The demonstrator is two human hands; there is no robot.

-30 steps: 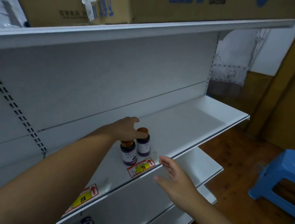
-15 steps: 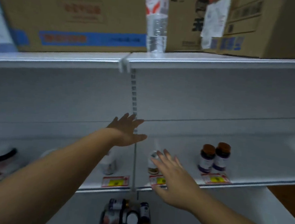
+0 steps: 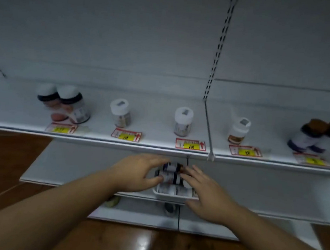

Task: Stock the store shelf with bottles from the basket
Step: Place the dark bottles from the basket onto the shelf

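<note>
A small white basket (image 3: 171, 197) sits on the lower shelf (image 3: 263, 191), holding several bottles lying on their sides. Two dark bottles with white labels (image 3: 171, 177) lie on top. My left hand (image 3: 136, 172) curls around their left ends, fingers above and thumb below. My right hand (image 3: 204, 191) rests against the right side of the basket with its fingers spread, touching the bottle ends. The upper shelf (image 3: 99, 139) carries a row of upright bottles.
On the upper shelf stand two white-lidded jars (image 3: 63, 103), three white-capped bottles (image 3: 120, 112) (image 3: 183, 121) (image 3: 238, 130) and two brown-capped bottles (image 3: 317, 135), each above a price tag (image 3: 190, 144). A slotted upright (image 3: 212, 85) splits the bays. Wooden floor (image 3: 131, 244) lies below.
My view has dropped and swung left from the brown-capped bottles. Both hands have come down from the upper shelf into the basket on the lower shelf.
</note>
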